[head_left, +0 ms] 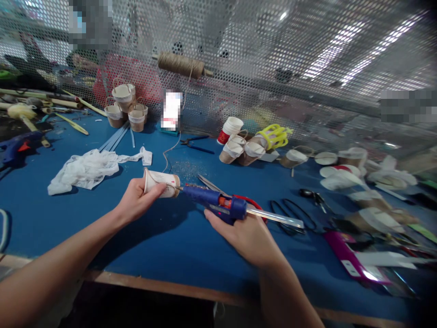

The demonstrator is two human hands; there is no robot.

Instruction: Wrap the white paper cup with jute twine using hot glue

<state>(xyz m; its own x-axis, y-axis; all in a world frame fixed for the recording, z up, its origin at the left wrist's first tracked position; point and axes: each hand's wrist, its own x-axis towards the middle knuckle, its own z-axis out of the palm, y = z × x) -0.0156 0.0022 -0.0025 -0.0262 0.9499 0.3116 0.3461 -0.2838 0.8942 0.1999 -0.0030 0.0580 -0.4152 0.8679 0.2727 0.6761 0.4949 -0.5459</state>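
Observation:
My left hand grips a white paper cup tipped on its side, its base end towards the right. Brown twine wraps that end, and a strand runs along the cup under my thumb. In my right hand is a blue hot glue gun, with a clear glue stick jutting from its back. The nozzle points left and meets or nearly meets the twine-wrapped end. Red-handled scissors lie just behind the glue gun, partly hidden by it.
White lace is heaped at the left. Behind stand small twine-covered cups, pliers and a twine spool on a perforated metal screen. Right, there are more cups, a black cord and a purple packet.

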